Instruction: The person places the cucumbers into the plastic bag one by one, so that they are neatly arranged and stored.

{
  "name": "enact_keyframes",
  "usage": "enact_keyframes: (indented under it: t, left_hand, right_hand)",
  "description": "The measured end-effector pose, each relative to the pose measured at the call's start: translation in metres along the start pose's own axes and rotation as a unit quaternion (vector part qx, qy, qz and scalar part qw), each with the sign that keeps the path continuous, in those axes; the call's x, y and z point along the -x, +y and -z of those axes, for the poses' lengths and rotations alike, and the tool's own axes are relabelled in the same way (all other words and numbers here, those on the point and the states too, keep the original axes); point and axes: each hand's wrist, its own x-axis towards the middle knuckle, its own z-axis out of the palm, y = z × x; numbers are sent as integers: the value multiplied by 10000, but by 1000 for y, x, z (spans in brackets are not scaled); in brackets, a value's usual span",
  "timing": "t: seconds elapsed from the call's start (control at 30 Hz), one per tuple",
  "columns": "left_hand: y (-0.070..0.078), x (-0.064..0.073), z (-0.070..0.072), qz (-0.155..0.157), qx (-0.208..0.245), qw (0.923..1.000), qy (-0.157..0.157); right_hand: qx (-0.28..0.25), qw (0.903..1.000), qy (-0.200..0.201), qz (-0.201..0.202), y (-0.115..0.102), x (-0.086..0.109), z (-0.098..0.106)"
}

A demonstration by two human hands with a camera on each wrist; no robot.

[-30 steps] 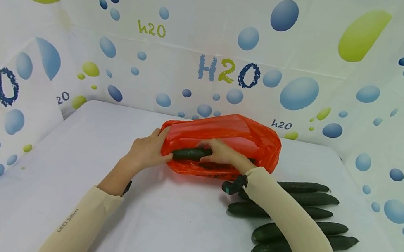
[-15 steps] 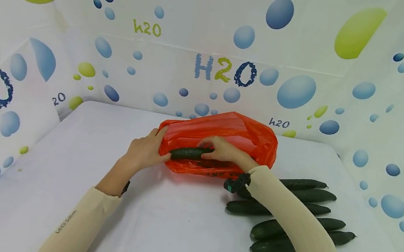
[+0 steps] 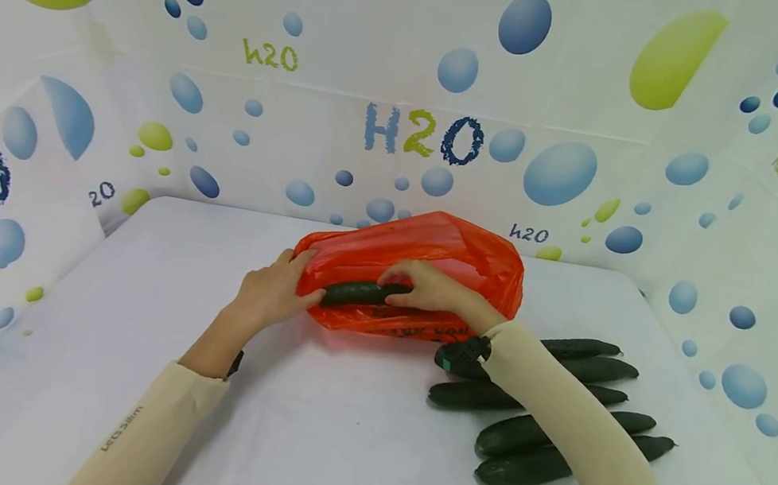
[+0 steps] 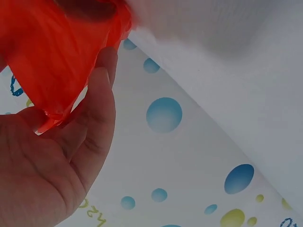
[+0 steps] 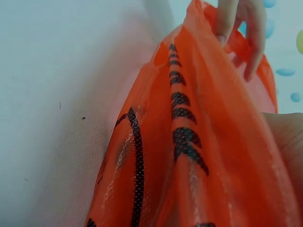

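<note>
A red plastic bag [image 3: 425, 239] lies on its side at the far middle of the table, its mouth spread toward the person. My left hand [image 3: 271, 293] grips the left edge of the mouth; the left wrist view shows the red film [image 4: 57, 61] between thumb and fingers. A dark green cucumber [image 3: 357, 293] lies lengthwise in the mouth, its left end by my left thumb. My right hand [image 3: 430, 287] holds its right part, fingers over it and thumb in front. In the right wrist view, the printed bag wall [image 5: 156, 137] hides the cucumber.
Several more cucumbers [image 3: 525, 468] lie side by side on the white table [image 3: 337, 445] at the right, partly under my right forearm [image 3: 558, 406]. A white cloth backdrop [image 3: 316, 122] with blue and green spots stands behind the table and along its sides.
The head view has drifted, shifting the scene slightly left. My right hand has moved a little right relative to the bag, and more of the cucumber shows. The left hand keeps its grip.
</note>
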Motion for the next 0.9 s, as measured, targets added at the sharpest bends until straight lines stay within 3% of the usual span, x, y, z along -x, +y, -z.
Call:
enact_keyframes:
  t: [0.4, 0.63, 0.9]
  left_hand:
    - [-2, -3, -4, 18, 90, 9999, -74]
    - [0, -3, -3, 27, 116, 9999, -89]
    - [0, -4, -4, -28, 162, 9999, -51]
  right_hand:
    - [-260, 9995, 143, 69, -5, 26, 10]
    - [-650, 9964, 330, 423, -13, 42, 11]
    - [-482, 9921, 581, 999, -17, 64, 13]
